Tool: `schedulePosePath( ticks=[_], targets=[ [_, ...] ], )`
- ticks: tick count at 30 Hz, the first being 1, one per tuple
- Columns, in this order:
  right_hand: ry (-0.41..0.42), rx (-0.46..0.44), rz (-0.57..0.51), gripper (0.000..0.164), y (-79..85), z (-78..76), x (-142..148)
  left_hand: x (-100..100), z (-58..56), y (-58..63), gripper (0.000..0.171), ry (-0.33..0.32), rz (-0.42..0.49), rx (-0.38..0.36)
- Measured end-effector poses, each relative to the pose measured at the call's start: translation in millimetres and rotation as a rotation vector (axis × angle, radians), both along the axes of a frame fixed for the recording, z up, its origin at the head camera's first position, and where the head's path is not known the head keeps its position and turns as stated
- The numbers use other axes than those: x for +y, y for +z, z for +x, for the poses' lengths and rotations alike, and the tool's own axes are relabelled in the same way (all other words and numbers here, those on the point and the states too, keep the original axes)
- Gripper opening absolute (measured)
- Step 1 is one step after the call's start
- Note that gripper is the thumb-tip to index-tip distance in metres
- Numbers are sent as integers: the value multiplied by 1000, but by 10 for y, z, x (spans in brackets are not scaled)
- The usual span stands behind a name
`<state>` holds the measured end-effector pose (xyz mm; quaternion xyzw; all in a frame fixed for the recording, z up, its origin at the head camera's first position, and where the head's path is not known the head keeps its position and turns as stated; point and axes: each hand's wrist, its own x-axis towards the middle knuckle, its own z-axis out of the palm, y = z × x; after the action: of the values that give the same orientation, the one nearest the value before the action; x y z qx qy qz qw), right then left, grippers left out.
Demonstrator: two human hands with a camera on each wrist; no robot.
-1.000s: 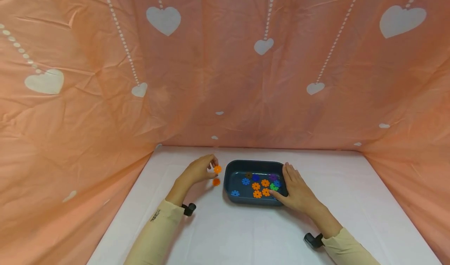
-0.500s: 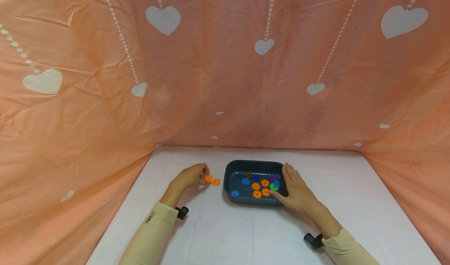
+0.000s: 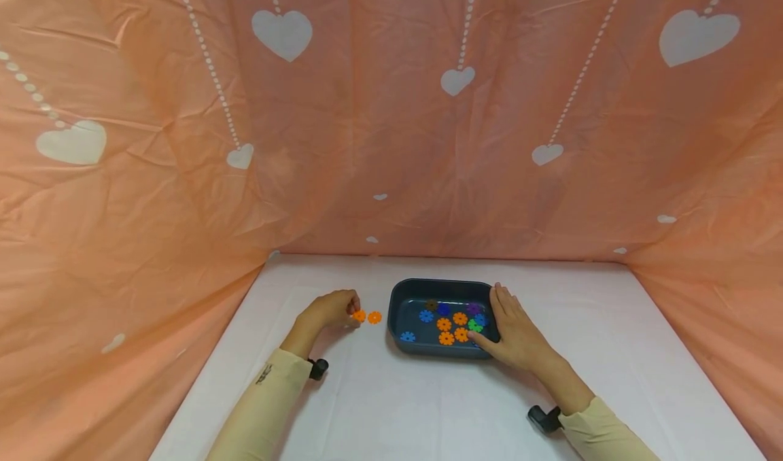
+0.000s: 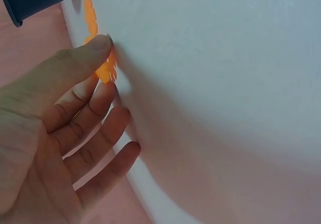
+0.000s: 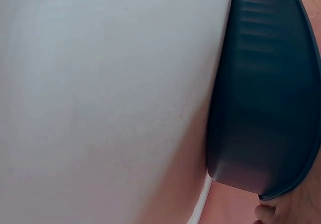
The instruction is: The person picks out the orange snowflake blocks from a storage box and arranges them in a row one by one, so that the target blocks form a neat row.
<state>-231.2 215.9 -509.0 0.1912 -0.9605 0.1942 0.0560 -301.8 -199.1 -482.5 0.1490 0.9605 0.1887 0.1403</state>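
Note:
My left hand [image 3: 332, 309] pinches an orange flower-shaped plastic disc [image 3: 359, 317] between thumb and index finger, low over the white table to the left of the tray. In the left wrist view the disc [image 4: 104, 72] shows below the thumb tip, and the other fingers are spread. A second orange disc [image 3: 374, 317] lies right beside it, between that hand and the tray. My right hand [image 3: 521, 335] rests on the right end of the dark blue tray [image 3: 440, 351], fingers straight along the rim and thumb reaching over the inside. The right wrist view shows mostly the tray's outer wall [image 5: 266, 93].
Inside the tray lie several more flower discs: orange ones [image 3: 443, 324], blue ones [image 3: 425, 316], a green one [image 3: 474, 325], a purple one [image 3: 474, 308] and a brown one [image 3: 431, 305]. Behind the white table [image 3: 391, 406] hangs an orange curtain [image 3: 416, 175] with white hearts.
My left hand has moved left and down with its orange disc, from above the loose disc to its left side. The right hand and tray have kept their places.

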Motion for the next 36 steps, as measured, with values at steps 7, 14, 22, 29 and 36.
schedulePosePath(
  ticks=[7,14,22,29,36],
  targets=[
    [0,6,-3,111,-15,-14,3,16,-18,6,28,-25,-24,18],
    [4,10,-4,110,-5,-6,4,25,-29,16,27,-26,-34,14],
    [6,18,0,109,5,7,4,69,-19,52,24,-48,-14,104],
    [-1,16,6,109,14,12,-2,267,-5,227,29,-65,14,203],
    [3,20,-4,109,17,18,-6,509,14,350,31,-166,41,313]
  ],
)
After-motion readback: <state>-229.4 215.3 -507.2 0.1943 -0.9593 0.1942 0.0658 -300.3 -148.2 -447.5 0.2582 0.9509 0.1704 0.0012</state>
